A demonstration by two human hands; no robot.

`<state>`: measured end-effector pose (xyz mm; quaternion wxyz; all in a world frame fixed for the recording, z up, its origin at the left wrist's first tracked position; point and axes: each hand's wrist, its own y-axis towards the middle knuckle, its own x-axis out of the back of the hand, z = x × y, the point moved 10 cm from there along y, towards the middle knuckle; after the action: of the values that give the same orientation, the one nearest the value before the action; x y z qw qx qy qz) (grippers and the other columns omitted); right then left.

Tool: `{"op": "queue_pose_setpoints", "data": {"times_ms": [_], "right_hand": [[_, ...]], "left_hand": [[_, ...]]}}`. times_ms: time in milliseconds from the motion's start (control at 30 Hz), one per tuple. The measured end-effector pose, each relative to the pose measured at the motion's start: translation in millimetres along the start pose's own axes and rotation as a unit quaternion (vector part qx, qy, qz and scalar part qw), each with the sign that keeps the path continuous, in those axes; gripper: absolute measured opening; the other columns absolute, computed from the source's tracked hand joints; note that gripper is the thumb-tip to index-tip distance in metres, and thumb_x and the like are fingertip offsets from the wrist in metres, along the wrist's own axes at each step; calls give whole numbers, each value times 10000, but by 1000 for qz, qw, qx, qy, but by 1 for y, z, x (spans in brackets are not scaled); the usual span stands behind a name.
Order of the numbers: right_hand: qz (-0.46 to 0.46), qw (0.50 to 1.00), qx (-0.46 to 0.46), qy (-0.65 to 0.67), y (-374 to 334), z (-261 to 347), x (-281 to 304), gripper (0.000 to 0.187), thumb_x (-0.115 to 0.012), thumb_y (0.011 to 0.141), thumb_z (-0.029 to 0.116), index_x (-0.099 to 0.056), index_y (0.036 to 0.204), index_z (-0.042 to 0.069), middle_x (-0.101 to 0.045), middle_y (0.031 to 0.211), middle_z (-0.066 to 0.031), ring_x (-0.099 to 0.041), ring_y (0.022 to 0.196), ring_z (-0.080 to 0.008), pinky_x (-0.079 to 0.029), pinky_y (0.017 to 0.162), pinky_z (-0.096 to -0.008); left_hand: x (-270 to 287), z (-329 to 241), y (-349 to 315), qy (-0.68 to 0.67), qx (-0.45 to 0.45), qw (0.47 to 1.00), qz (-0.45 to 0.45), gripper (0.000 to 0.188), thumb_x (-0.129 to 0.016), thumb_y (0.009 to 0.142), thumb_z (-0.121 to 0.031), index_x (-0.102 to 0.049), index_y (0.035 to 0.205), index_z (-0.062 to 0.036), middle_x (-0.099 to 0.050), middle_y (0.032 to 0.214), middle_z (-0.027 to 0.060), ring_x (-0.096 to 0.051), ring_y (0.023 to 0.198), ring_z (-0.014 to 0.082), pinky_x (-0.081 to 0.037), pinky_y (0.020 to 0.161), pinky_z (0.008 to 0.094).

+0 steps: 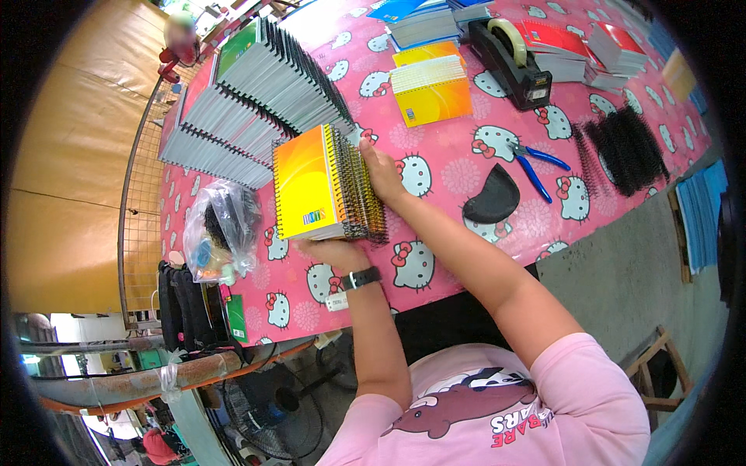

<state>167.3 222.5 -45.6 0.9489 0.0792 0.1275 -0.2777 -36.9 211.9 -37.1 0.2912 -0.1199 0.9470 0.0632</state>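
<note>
A stack of spiral-bound notebooks [305, 182] with yellow-orange covers is held between my two hands over the table. My left hand [336, 253], with a dark watch at its wrist, grips the stack's near end; its fingers are mostly hidden beneath the books. At the far right side, my right hand [378, 167] presses on the coil edge, its thumb pointing away from me. The black spiral bindings face right. Just beyond the stack stand tall rows of spiral notebooks [272, 85], their page edges toward me.
Right of my hands lie blue-handled pliers [536, 172], a black curved pad [493, 194] and a pile of black coils [628, 150]. Farther back are a tape dispenser [513, 66], a yellow notebook pile [432, 92] and red notebooks [552, 39]. A clear plastic bag [224, 233] sits left.
</note>
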Motion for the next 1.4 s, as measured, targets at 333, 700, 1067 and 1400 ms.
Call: {"op": "queue_pose_setpoints", "data": {"times_ms": [333,700,1067,1400], "right_hand": [[-37,996,68,33,-3,14,3,549,-437,921,495,-591,922,-31,-609,793,-82,-527,771,-172,-407,776,-299],[75,996,-32,41,13,8,-10,615,-424,909,550,-643,908,-25,-641,867,-56,-547,818,-112,-411,806,-258],[260,952,-128,99,34,3,-38,699,-375,891,619,-549,1137,-11,-617,988,-49,-560,890,-124,-423,844,-249],[196,974,-101,54,31,-1,-32,873,-342,848,703,-523,1194,-78,-581,1139,-127,-511,1070,-179,-347,970,-292]], "left_hand": [[-5,6,8,-15,-33,997,61,686,-260,918,-599,-413,1226,-5,-476,1213,126,-491,1100,249,-414,929,404],[-3,3,14,-57,-13,998,37,700,-193,931,-581,-369,1308,-18,-479,1246,153,-515,1099,282,-442,927,436],[-2,10,13,-61,-22,997,51,684,-196,928,-578,-341,1332,-46,-467,1268,141,-523,1094,291,-463,909,451],[2,7,14,-74,-35,996,26,615,-192,952,-520,-390,1276,-35,-496,1211,147,-553,1028,280,-497,861,433]]}}
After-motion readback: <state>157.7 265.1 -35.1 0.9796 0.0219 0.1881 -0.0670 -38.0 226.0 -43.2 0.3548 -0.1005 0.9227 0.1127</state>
